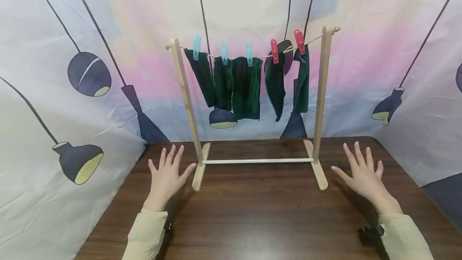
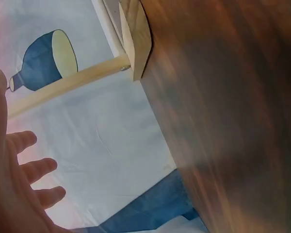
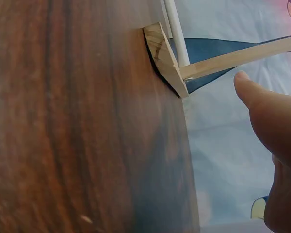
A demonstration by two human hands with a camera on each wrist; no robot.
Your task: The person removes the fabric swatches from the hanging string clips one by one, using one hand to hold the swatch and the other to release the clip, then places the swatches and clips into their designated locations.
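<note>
My left hand (image 1: pixel 168 177) is spread with straight fingers beside the left foot of a small wooden drying rack (image 1: pixel 322 99), holding nothing. On the other side my right hand (image 1: pixel 362 175) is spread the same way, apart from the rack's right foot. Between the posts runs a string (image 1: pixel 313 41) from which several dark green cloth pieces (image 1: pixel 247 87) hang. Three light blue clothespins (image 1: pixel 225 53) and two red clothespins (image 1: pixel 274 51) grip them on the string. Both wrist views show a hand near a post, with part of the fingers out of frame.
The rack stands near the back edge of a dark brown wooden table (image 1: pixel 252 216). A white crossbar (image 1: pixel 258 161) joins its feet low down. Behind and at the sides hangs a pale backdrop cloth (image 1: pixel 144 7) printed with lamps.
</note>
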